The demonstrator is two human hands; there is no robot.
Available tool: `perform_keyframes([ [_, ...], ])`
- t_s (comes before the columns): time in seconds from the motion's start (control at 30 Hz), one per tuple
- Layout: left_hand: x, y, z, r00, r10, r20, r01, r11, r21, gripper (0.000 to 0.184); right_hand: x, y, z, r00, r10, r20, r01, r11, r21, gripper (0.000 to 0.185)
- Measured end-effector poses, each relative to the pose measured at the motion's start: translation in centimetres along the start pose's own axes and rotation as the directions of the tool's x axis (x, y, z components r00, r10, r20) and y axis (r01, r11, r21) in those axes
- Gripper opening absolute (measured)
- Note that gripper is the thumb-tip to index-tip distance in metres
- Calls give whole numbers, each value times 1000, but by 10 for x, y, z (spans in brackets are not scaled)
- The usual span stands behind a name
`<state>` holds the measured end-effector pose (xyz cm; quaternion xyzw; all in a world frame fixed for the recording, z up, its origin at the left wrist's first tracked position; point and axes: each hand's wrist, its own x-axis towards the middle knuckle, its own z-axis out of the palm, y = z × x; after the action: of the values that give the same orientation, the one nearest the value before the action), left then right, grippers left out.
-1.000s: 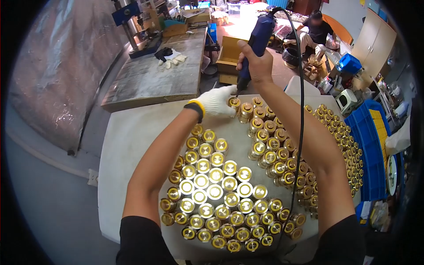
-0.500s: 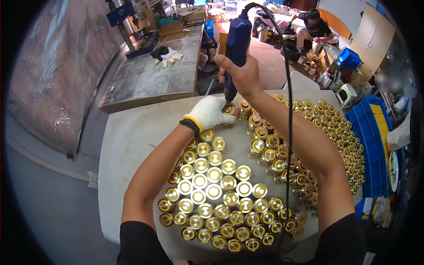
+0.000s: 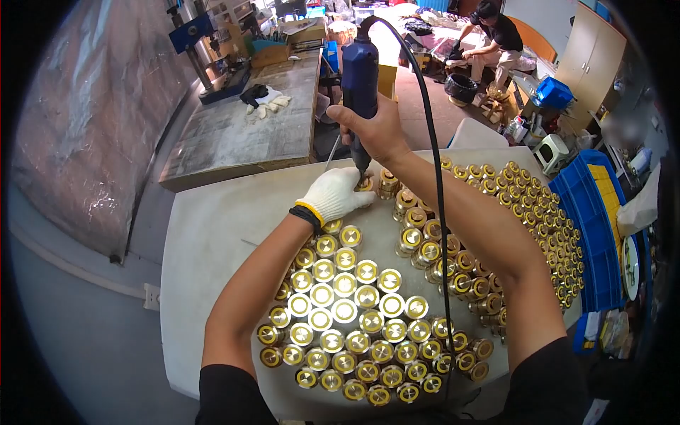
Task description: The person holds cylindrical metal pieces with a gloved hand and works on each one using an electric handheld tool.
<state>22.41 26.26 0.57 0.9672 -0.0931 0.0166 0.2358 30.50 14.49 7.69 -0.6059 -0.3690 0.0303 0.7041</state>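
My right hand (image 3: 379, 131) is wrapped around a dark blue rotary tool (image 3: 360, 74), held upright with its tip pointing down. Beneath that tip is a brass cylinder (image 3: 365, 185), gripped by my left hand (image 3: 331, 194) in a white knit glove with a yellow cuff. The tip appears to meet the top of the cylinder, though the exact contact is too small to make out. A black cord (image 3: 437, 156) arcs from the tool's top and runs down past my right forearm. Many brass cylinders (image 3: 345, 285) with shiny, yellow-ringed tops stand near my left forearm.
More brass cylinders (image 3: 429, 251) crowd the right side of the pale table (image 3: 205, 283). Blue crates (image 3: 591, 227) stand beyond its right edge. Gloves (image 3: 267, 103) lie on a wooden bench (image 3: 234, 138) beside a drill stand (image 3: 200, 53). Another person (image 3: 499, 39) sits at the back.
The tool and my right hand have shifted slightly left in view, as the view itself has moved a little. My left hand still grips the cylinder. The person behind has changed posture.
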Motion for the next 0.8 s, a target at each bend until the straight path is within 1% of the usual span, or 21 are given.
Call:
perform_keyframes([
  [0.17, -1, 2, 0, 1000, -8, 1, 8, 1000, -12, 51, -2, 0, 1, 999, -20, -30, 20, 1000, 0, 42],
  [0.27, -2, 5, -1, 1000, 0, 15, 0, 1000, -10, 50, -5, -1, 1, 1000, 10, -7, -10, 1000, -29, 37],
  [0.33, 1, -1, 4, 1000, -4, -15, 4, 1000, 16, 51, -6, 2, 3, 997, -46, -60, 47, 999, 26, 41],
  [0.47, 0, -3, 1, 1000, -13, -18, 12, 1000, -17, 53, -7, 1, 5, 997, -48, -63, 52, 997, 63, 39],
  [0.53, 0, -1, 1, 998, 5, -65, -11, 996, -85, 53, -10, -4, 5, 999, -38, -29, 38, 999, -17, 32],
  [0.57, 0, 1, -1, 998, 5, -63, -10, 996, -87, 53, -10, -2, 6, 999, -35, -30, 34, 999, -18, 32],
  [0.63, 0, 4, -5, 998, -57, 9, 57, 993, -100, 52, -11, 2, 8, 999, -41, -3, 40, 998, -53, 31],
  [0.67, 0, 3, -4, 998, -55, 9, 56, 993, -100, 52, -11, 2, 8, 999, -41, -5, 41, 998, -54, 31],
  [0.73, 1, 1, -1, 998, -47, -29, 43, 991, -126, 52, -12, 3, 9, 998, -56, 14, 56, 998, 4, 29],
  [0.77, 0, 3, -4, 998, -47, -29, 43, 991, -125, 52, -13, 2, 10, 998, -57, 14, 57, 998, 4, 29],
  [0.8, -1, 6, -6, 998, -50, -28, 46, 992, -115, 52, -13, 2, 10, 998, -59, -14, 59, 998, 21, 27],
])
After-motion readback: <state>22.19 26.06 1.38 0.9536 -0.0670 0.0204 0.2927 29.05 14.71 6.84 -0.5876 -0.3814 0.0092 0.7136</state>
